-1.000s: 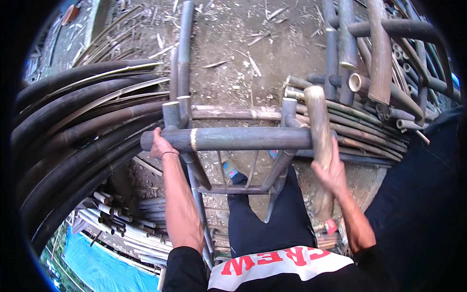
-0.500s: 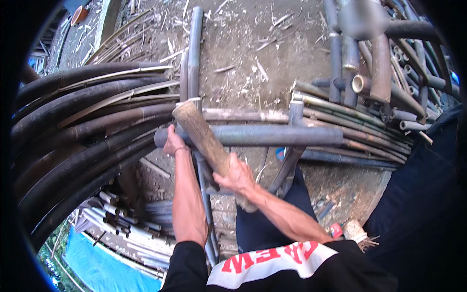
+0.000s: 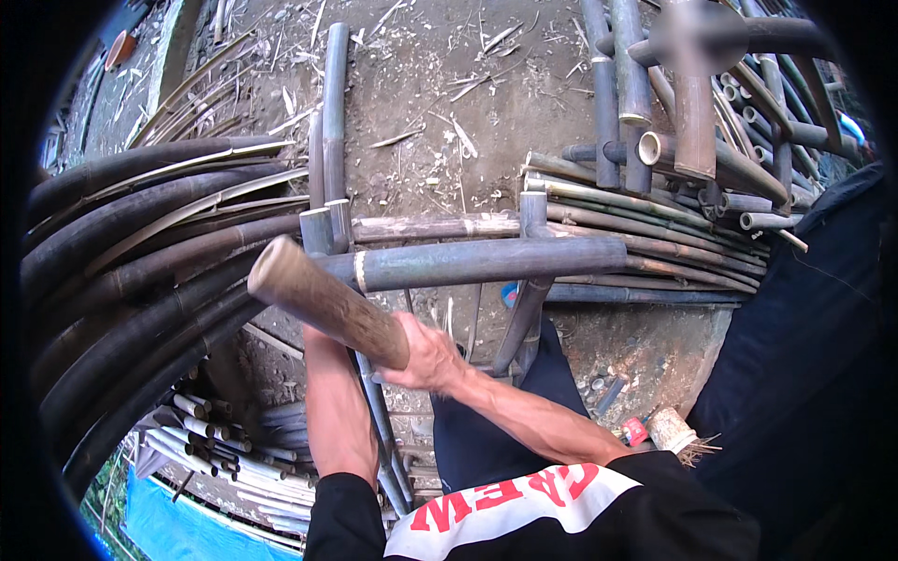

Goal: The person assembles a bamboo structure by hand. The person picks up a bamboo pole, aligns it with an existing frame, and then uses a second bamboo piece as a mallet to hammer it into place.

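while right hand (image 3: 426,360) grips wooden club (image 3: 327,301) angled up-left, bamboo pole (image 3: 486,262) lies crosswise just beyond; left hand hidden, grip unclear.

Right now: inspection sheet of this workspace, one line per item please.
Surface: bare dirt ground, strewn with bamboo chips and splinters.
Job's things: thick wooden club raised over a horizontal bamboo pole of a bamboo frame.
Clutter: curved dark bamboo poles piled at left; cut bamboo sections stacked at right; short cut tubes lower left; small red thing by a stump.
Grippers: right hand grips the club's lower end; left hand is hidden behind the club, only its forearm shows.
Cables: nothing seen.
Surroundings: blue tarp lower left; dark cloth at right.
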{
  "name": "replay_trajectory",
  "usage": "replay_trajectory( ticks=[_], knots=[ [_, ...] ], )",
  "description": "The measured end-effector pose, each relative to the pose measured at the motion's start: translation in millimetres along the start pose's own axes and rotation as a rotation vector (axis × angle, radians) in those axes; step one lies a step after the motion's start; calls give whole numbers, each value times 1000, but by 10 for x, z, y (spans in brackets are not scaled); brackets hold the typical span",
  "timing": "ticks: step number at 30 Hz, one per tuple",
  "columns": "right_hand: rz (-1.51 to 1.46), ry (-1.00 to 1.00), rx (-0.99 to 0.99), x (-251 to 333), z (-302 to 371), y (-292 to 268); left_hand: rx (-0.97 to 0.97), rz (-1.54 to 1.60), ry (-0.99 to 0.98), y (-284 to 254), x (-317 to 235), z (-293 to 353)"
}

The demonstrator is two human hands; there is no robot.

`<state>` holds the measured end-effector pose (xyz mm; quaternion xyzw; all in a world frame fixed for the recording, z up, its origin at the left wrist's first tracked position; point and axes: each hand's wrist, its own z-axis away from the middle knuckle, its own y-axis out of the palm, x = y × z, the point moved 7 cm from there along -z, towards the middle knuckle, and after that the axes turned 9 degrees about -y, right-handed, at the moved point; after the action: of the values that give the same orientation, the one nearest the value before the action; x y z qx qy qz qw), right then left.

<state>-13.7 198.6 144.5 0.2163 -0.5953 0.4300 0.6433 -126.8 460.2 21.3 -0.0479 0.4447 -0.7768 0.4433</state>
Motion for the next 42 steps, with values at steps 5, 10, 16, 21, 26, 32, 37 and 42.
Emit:
replay_trajectory(
  ticks=[5, 10, 16, 21, 26, 32, 37, 42],
  knots=[
    [44, 359, 125, -337, 38, -54, -53, 334, -57, 135, -19, 452],
    [130, 315, 109, -470, 81, -254, -141, -76, 100, 43, -202, 255],
    [123, 243, 64, -843, 1233, -1060, -169, 315, -34, 5, -24, -1],
    [574, 348, 26, -2203, 3209, -2463, 250, 370, 60, 275, -62, -577],
    [900, 571, 119, -4237, 3672, -3120, 327, 213, 279, -312, -598, -1057],
    [1359, 474, 156, -5753, 3100, -3501, 511, 233, 211, -119, -700, -826],
    [751, 652, -66, -5315, 2558, -3228, 439, 281, 187, -214, -474, -791],
    [23, 273, -365, -2457, 1024, -3944, 495, 421, 190, -161, -374, -855]
  ],
)
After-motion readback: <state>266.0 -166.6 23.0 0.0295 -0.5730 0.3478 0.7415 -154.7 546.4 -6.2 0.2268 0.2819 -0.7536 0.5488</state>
